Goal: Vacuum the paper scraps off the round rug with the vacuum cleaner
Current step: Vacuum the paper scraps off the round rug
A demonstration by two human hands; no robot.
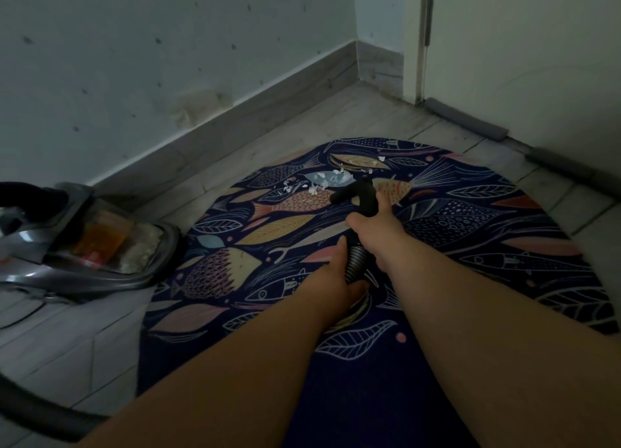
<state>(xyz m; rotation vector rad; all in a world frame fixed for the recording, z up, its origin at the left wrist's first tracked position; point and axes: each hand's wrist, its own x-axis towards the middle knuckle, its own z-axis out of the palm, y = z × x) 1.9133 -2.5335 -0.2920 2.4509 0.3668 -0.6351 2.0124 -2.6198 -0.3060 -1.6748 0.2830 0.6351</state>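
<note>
Both arms reach out over the round rug (453,232), a dark blue mat printed with fish and leaves that lies on the pale plank floor (67,347). The right hand (378,227) is furthest forward, its fingers curled tightly round the black nozzle (356,195) of the machine, grasping it just behind the bend. The open end of the nozzle points left and a little down, low over the rug. The left hand (337,274) sits just behind the right one, closed round the ribbed hose (357,258) with its thumb lying along the top; the two hands are nearly touching. Neither hand has a finger spread loose; both are clamped on the tube.

The paper scraps (314,185) are small white bits scattered on the far part of the rug, over a pale blue fish and an orange one, just beyond and left of the nozzle mouth. A few more flecks lie further back on a yellow leaf shape. Whether the nozzle touches any of them, I cannot tell.

The vacuum cleaner (84,242) stands on the floor at the left, just off the rug's edge, its clear dust bin showing pale fluff inside. A dark loop of its hose crosses the lower left corner. Behind runs a grey wall (134,61) with a skirting board (235,125), and at the right a white door (537,61) with a grey draught stopper (467,120) along its foot.
</note>
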